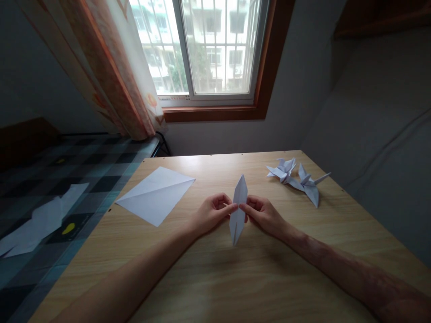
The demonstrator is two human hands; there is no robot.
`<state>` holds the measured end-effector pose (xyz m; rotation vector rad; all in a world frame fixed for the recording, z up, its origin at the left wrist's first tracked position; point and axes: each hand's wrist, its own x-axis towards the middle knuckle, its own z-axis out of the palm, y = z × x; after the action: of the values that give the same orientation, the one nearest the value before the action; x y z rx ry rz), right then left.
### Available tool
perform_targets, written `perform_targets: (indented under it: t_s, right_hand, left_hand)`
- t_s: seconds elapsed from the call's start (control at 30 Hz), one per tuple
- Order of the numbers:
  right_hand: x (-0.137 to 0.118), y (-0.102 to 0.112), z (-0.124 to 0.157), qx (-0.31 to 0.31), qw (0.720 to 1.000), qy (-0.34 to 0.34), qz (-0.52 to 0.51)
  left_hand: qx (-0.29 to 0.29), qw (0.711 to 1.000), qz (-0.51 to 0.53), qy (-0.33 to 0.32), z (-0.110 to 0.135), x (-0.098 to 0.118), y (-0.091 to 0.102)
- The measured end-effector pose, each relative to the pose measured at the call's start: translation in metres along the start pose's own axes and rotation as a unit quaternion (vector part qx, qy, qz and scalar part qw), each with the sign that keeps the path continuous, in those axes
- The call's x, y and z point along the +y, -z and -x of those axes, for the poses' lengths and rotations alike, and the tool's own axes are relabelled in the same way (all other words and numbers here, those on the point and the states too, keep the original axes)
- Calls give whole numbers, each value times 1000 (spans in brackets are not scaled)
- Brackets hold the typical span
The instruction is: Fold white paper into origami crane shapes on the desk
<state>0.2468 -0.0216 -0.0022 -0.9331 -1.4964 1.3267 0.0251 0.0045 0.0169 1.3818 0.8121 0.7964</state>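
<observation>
Between my hands, above the middle of the wooden table (208, 278), is a narrow folded white paper (239, 193), long and pointed at both ends. It stands nearly upright, leaning a little, with a crease down its length and a slit in its lower half. My left hand (217, 211) pinches its left edge, thumb on the near face. My right hand (262, 213) pinches the right edge the same way, the two thumb tips nearly meeting at the middle. Most of the other fingers are curled behind the paper and partly hidden.
A creased square paper sheet (156, 195) lies at the table's left. Folded paper cranes (284, 171) sit at the back right. On the checked bed (111, 154) to the left are loose paper pieces (43, 222). A window (218, 49) and curtain (111, 67) are behind.
</observation>
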Motion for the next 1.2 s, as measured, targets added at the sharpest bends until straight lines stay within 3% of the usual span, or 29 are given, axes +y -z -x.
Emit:
perform_targets:
  t_s: [0.57,0.9,1.07,1.2]
  right_hand:
    - [0,-2,2,0,1000,0,13]
    - [5,0,0,11,1000,0,21]
    - [7,0,1,31,999,-25,17]
    - [6,1,1,39,999,-29,17]
  left_hand:
    - [-16,999,-34,-16,2,-2,-1]
    - [40,995,93,-18,-3,-9,0]
    - [20,999,37,22,-1,-6,-1]
    - [3,999,-39,16,1,-4,-1]
